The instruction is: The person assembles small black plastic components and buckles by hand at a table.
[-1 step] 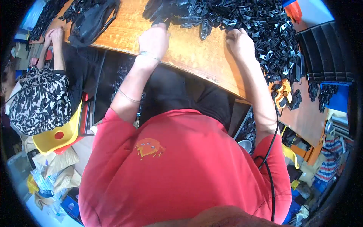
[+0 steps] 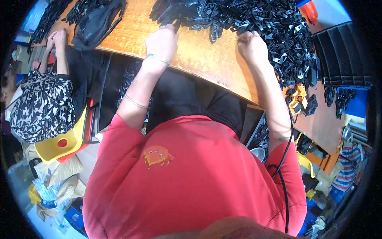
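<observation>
My left hand [image 2: 162, 43] is closed at the near edge of the heap, its fingertips pinching a small black plastic part [image 2: 176, 25]. My right hand [image 2: 254, 47] rests farther right against the same heap of black plastic parts [image 2: 254, 18]. Its fingers are curled together, and whatever they hold is hidden among the dark pieces. Between the two hands, one longer ribbed black part [image 2: 215, 31] sticks out from the heap onto the wooden table [image 2: 203, 51].
A black mesh bag [image 2: 95, 26] lies on the table at left. Beside it a person in a patterned top [image 2: 43, 105] sits on a yellow chair [image 2: 63, 145]. Black trays [image 2: 342, 53] and an orange-black object [image 2: 296, 97] are at right. A black cable [image 2: 284, 187] hangs along my right arm.
</observation>
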`<state>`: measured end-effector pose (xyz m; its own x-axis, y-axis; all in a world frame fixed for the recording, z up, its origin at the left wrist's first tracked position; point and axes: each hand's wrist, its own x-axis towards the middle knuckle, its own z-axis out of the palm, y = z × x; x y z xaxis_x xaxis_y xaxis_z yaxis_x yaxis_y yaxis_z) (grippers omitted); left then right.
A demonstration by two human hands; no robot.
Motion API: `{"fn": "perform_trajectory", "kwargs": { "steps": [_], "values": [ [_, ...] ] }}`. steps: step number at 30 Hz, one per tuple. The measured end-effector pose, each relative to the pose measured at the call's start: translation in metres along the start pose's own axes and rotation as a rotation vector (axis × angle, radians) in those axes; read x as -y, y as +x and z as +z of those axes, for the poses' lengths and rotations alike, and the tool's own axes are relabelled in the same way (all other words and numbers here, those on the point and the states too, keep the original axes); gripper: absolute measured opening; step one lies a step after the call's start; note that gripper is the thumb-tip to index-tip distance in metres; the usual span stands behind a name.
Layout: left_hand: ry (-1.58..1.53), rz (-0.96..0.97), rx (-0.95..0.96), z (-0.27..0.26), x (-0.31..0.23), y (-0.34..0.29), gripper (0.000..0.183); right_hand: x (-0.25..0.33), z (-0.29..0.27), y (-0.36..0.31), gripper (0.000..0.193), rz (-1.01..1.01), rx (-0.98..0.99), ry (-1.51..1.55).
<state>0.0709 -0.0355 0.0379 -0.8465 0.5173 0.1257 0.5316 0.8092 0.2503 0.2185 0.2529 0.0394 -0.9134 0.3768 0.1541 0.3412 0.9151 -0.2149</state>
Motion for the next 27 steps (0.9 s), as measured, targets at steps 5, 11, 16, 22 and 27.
{"fn": "perform_trajectory", "kwargs": {
  "steps": [5,11,16,22,27],
  "values": [
    [-0.091,0.077,-0.221,0.008,-0.002,-0.008,0.02,0.003,-0.004,-0.016,0.031,-0.079,-0.001,0.141],
    [-0.232,0.18,-0.298,0.021,-0.006,-0.033,0.014,0.056,0.009,-0.052,0.034,-0.043,-0.072,0.69],
    [-0.412,0.418,-0.386,0.026,-0.004,-0.056,0.013,0.075,0.008,-0.071,0.024,-0.23,-0.069,0.387],
    [-0.508,0.364,-0.346,0.02,0.007,-0.066,0.022,0.092,-0.002,-0.054,0.02,-0.22,0.068,0.28],
    [-0.416,0.411,-0.335,0.019,0.014,-0.064,0.023,0.112,0.013,-0.038,0.021,-0.343,-0.039,0.404]
  ]
}}
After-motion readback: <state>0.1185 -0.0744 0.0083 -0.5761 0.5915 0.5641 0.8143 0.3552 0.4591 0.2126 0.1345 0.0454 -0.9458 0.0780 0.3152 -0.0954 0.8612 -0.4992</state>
